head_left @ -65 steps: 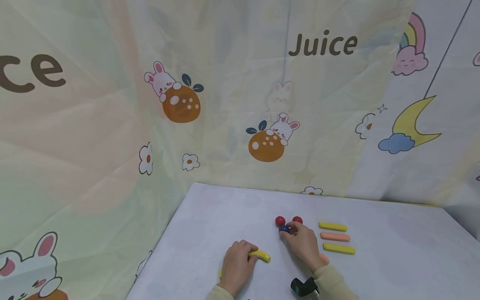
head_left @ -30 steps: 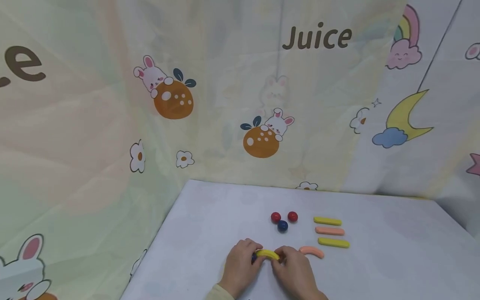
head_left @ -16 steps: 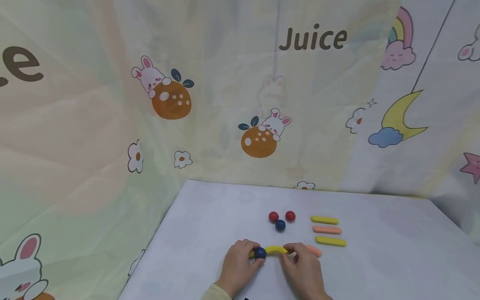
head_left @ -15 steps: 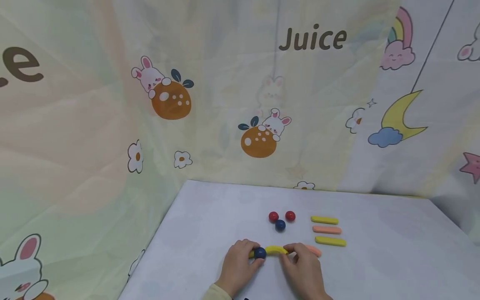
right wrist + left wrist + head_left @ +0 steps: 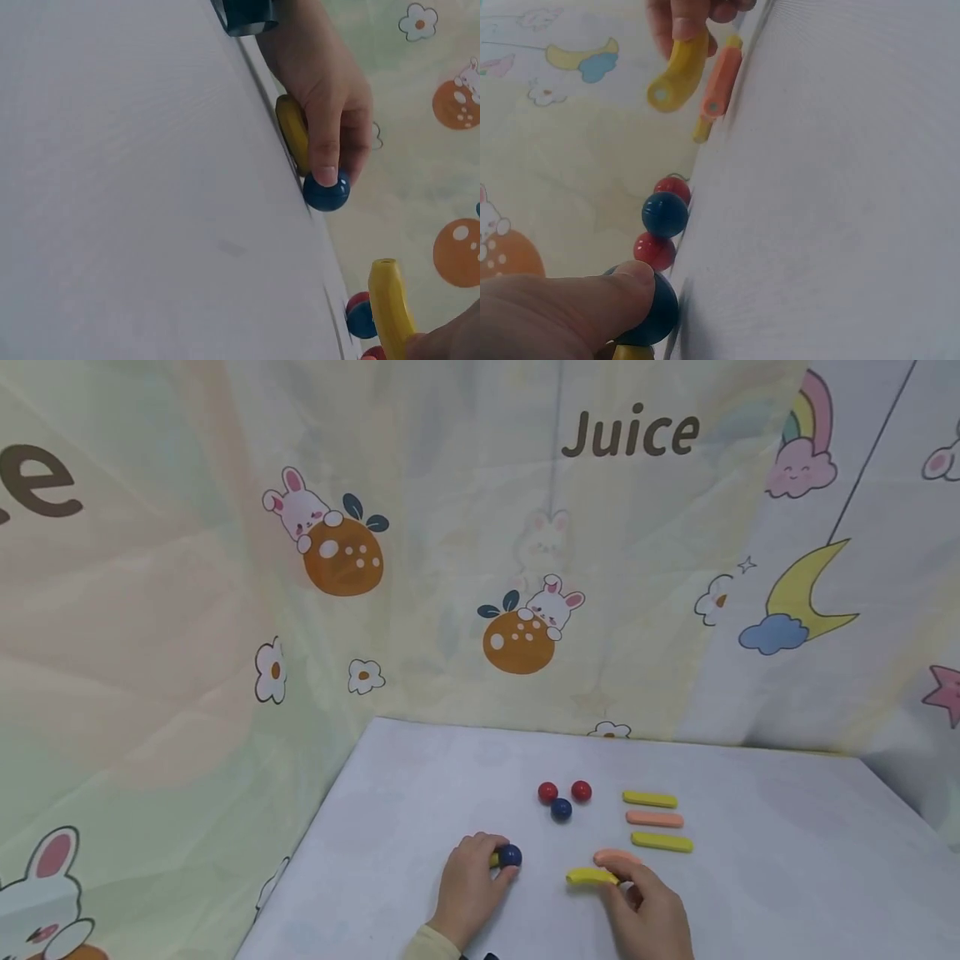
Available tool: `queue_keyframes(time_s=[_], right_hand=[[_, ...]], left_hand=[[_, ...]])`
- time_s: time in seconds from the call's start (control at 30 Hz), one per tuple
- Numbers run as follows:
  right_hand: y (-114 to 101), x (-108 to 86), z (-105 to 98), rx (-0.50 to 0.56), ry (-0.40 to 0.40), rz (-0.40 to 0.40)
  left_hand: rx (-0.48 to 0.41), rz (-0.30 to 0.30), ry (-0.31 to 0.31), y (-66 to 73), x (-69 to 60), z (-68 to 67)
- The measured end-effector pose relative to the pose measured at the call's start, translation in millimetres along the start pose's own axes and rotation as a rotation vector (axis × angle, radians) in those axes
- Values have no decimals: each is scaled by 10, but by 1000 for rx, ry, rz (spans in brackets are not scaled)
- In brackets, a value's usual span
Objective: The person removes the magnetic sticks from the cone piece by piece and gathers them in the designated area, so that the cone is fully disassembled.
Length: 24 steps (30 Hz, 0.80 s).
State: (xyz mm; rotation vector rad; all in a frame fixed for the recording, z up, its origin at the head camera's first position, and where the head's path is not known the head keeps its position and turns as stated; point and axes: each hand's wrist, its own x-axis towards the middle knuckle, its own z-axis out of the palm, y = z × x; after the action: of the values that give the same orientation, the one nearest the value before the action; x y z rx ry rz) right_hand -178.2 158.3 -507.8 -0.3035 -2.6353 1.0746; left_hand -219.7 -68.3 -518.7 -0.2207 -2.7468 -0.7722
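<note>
My left hand (image 5: 471, 885) pinches a dark blue ball (image 5: 510, 856) low over the white table. A curved yellow stick (image 5: 292, 131) meets that ball on its left side, mostly hidden by the hand in the head view. To the right, my right hand (image 5: 651, 906) holds another curved yellow stick (image 5: 591, 877) by its right end. The free end points left, apart from the ball, and shows a small round grey spot in the left wrist view. Just behind the right fingers lies a curved peach stick (image 5: 617, 857), partly covered.
Two red balls (image 5: 547, 792) and a second blue ball (image 5: 561, 810) sit grouped further back. Right of them lie two straight yellow sticks (image 5: 662, 842) with a straight peach stick (image 5: 655, 819) between. A printed cloth wall (image 5: 420, 635) borders the table's back and left.
My right hand has drawn its yellow stick rightward and nearer to me, away from the blue ball. Slightly left and back, the left hand has shifted with its ball.
</note>
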Motion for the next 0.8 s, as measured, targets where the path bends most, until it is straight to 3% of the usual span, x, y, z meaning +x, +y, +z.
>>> queue_keyframes(time_s=[0.37,0.63,0.8], right_hand=[[277,57,-109,-64,88,26],[322,74,-155,-130,12,41],[327,74,-155,-141,9,29]], left_hand=[[-20,25,9,-20,-9,-11],[-11,-6,-5,-10,15,21],[-17,-29,-33,1,18,17]])
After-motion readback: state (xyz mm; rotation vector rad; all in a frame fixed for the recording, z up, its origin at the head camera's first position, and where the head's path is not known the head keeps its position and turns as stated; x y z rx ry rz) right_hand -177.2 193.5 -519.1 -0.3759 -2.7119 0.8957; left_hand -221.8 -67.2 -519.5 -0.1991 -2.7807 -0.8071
